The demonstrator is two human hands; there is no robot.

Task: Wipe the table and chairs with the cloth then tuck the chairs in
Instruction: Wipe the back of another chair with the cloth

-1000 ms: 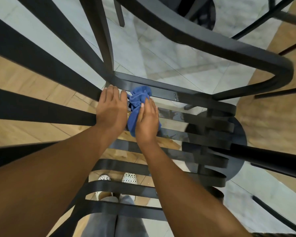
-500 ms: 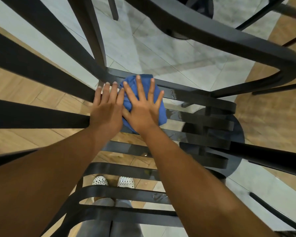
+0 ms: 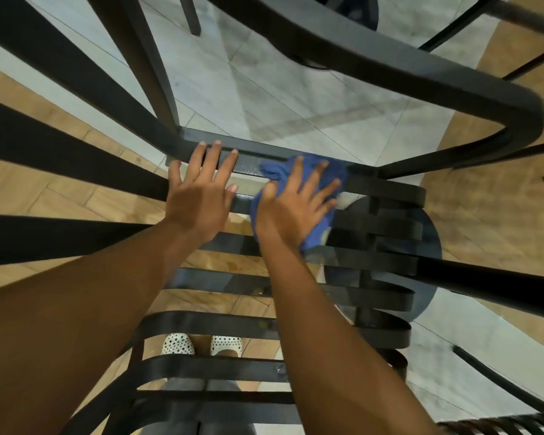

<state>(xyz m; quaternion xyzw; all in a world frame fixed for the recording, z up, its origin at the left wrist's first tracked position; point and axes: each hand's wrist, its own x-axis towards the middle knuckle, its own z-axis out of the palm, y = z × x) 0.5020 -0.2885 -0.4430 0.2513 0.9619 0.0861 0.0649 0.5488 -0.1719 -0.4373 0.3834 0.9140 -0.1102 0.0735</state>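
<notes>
I count two hands: my left hand [image 3: 198,199] and my right hand [image 3: 291,208]. There is one blue cloth [image 3: 311,189]. I see one black slatted chair [image 3: 387,221] under my hands, and part of a second chair [image 3: 500,423] at the lower right corner. Two white dotted shoes [image 3: 201,345] show between the slats. One dark round base [image 3: 427,262] sits on the floor beneath.
</notes>
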